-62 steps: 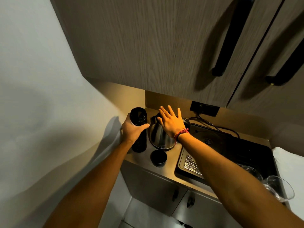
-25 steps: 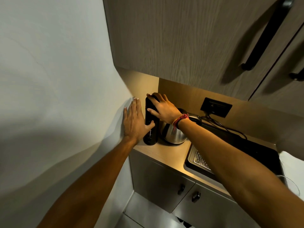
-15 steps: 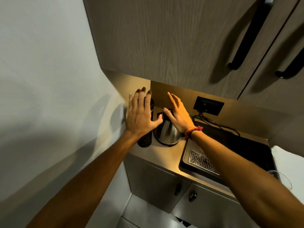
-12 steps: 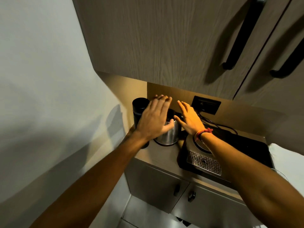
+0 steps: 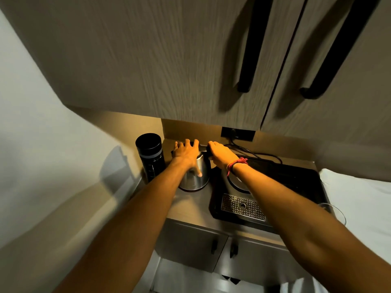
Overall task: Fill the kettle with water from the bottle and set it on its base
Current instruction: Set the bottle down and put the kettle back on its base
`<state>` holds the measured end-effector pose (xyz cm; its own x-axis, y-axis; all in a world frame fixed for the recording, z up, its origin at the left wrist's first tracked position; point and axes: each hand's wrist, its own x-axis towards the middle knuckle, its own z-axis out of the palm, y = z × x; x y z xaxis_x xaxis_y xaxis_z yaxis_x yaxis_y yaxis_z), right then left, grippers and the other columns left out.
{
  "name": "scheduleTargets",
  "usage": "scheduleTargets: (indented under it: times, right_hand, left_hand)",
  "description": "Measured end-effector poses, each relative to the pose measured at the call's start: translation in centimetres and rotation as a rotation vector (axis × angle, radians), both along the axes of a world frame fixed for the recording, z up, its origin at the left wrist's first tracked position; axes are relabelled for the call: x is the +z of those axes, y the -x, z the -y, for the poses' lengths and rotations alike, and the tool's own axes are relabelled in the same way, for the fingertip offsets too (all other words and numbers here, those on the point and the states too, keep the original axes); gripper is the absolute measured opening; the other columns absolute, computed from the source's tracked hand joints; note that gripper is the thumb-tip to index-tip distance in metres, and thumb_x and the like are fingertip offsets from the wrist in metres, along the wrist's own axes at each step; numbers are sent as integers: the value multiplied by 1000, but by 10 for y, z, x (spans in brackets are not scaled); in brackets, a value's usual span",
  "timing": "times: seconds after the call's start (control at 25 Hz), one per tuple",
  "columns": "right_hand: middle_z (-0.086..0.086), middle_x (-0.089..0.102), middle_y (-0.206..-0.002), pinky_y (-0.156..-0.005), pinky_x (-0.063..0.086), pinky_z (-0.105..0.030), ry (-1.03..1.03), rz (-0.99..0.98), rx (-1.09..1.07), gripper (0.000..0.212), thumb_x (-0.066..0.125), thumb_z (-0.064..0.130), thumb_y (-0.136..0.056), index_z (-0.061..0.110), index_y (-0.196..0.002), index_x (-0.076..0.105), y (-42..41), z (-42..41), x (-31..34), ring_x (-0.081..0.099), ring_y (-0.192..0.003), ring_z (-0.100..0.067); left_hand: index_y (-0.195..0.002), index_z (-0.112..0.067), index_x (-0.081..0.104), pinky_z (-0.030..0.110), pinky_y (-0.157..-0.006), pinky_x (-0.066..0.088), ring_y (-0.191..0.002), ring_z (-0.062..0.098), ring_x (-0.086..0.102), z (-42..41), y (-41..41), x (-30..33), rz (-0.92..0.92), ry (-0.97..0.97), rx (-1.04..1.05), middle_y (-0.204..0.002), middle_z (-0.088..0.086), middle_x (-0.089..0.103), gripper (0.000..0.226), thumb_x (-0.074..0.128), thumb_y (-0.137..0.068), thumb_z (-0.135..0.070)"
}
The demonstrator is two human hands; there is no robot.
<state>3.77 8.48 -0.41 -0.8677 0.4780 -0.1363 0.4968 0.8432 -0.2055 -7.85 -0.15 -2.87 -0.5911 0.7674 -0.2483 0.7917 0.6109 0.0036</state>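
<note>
A steel kettle [image 5: 195, 176] stands on the counter, left of a black tray. My left hand [image 5: 186, 153] lies flat over the kettle's top, fingers spread, thumb down its side. My right hand [image 5: 220, 154] is closed around the kettle's black handle at the right. The round kettle base [image 5: 237, 183] sits on the tray just right of the kettle, partly behind my right arm. A black bottle [image 5: 151, 156] with its cap on stands upright to the left, touched by neither hand.
The black tray [image 5: 296, 182] has a perforated metal drain grate [image 5: 243, 207] at its front. Cables run from a wall socket [image 5: 238, 133] behind it. A clear glass [image 5: 332, 210] sits at the tray's right edge. Wooden cupboards overhang closely above.
My left hand left the bottle and came to rest on the kettle's top. My right hand moved from the bottle's cap to the kettle's handle and closed on it.
</note>
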Motion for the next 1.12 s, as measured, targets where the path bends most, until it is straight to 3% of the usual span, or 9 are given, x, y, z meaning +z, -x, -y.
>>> scheduleTargets:
  times: [0.32,0.4,0.48,0.52,0.6,0.68,0.84,0.96,1.12]
  right_hand:
    - [-19,45,-145,-110,37,-33,-65,-79,5,36,43,6,-103,-3,-137,43,-30,12,52,47,-134,-33]
    - [-31,53,-118,-92,44,-17,-80,-104,-20,18,39,3,-104,-5,-107,54,-44,11,70,54,-108,-37]
    - [-27,49,-87,-73,40,-16,8,-191,-123,33,35,-2,-103,8,-73,44,-70,14,92,47,-80,-30]
    - [-28,51,-88,-74,39,-17,-8,-178,-116,35,36,-1,-103,12,-71,40,-77,4,91,47,-79,-30]
    - [-27,59,-100,-77,40,-22,-108,-133,-130,31,41,6,-103,14,-73,46,-76,-37,64,49,-85,-29]
    - [-26,67,-113,-82,46,-36,-29,-216,-244,17,49,10,-98,3,-92,63,-83,-70,32,61,-95,-35]
    - [-17,63,-130,-99,51,-42,-4,-323,-353,37,58,6,-91,6,-128,60,-115,-98,13,62,-119,-36]
    - [-10,60,-124,-86,48,-32,20,-332,-386,29,59,2,-90,10,-118,56,-134,-101,2,63,-110,-32]
    - [-10,59,-121,-87,50,-40,7,-333,-377,26,59,6,-92,8,-118,54,-149,-110,-6,63,-107,-33]
  left_hand:
    - [-134,-13,36,57,-118,27,-135,49,40,-12,3,16,-60,-99,-32,-141,28,43,111,93,-50,-58]
    - [-137,-13,38,56,-115,33,-134,47,43,-23,-2,31,-133,-137,-60,-142,27,45,115,93,-49,-61]
    - [-134,-12,47,54,-105,44,-129,44,50,-38,-13,46,-201,-175,-124,-139,21,53,109,90,-50,-65]
    - [-126,-12,54,51,-99,48,-124,40,56,-45,-19,51,-216,-189,-168,-133,17,59,99,89,-52,-66]
    - [-110,-13,61,44,-86,52,-111,35,65,-60,-34,56,-202,-215,-237,-118,11,68,80,85,-57,-68]
    - [-107,-15,60,40,-82,52,-108,33,66,-71,-49,58,-159,-238,-274,-114,8,70,76,84,-58,-68]
    - [-127,-20,53,44,-95,53,-122,33,60,-96,-86,54,-105,-282,-337,-130,6,63,99,89,-48,-67]
    - [-139,-23,44,46,-101,51,-127,34,55,-104,-102,45,-104,-283,-369,-138,6,56,114,89,-45,-69]
    - [-138,-24,45,46,-100,51,-125,33,54,-113,-112,38,-119,-312,-393,-134,6,57,114,86,-44,-74]
